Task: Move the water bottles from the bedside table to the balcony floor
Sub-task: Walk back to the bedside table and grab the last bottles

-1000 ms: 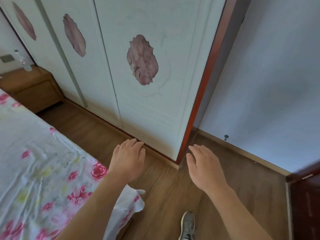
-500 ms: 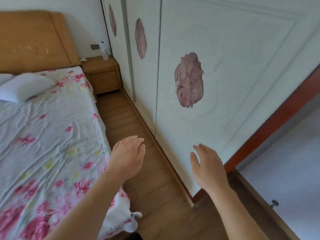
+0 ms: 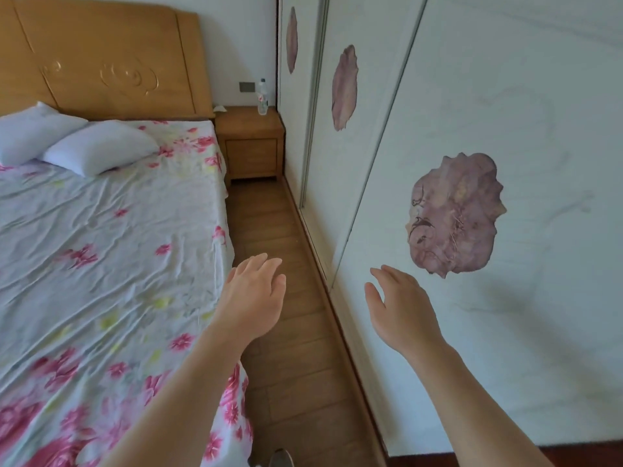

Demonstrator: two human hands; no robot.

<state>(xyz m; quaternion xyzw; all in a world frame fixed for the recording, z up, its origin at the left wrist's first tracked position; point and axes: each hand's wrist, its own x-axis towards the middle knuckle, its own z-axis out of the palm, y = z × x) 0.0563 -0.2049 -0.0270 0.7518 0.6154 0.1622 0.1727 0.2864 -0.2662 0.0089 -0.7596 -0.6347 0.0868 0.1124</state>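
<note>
Wood-plank floor (image 3: 269,224) lies below both of my grips, which hang in the aisle; left grip (image 3: 253,294) is flat, palm down, fingers straight and relaxed, holding nothing, above the edge of the bed (image 3: 101,247); right grip (image 3: 401,311) is likewise slack and unloaded, fingers loosely extended, thumb set apart, just beside the white wardrobe door (image 3: 505,96). The bed sheet carries a pink flower print; two white pillows (image 3: 101,151) lie at its head, against the wooden headboard (image 3: 101,62). At the far end of the aisle, between bed and wardrobe, stands the wooden bench (image 3: 249,129); one water bottle (image 3: 262,97) stands upright on its rear right corner, close to the wardrobe and beside a grey wall plate (image 3: 247,86); bottle and grips are well apart.
</note>
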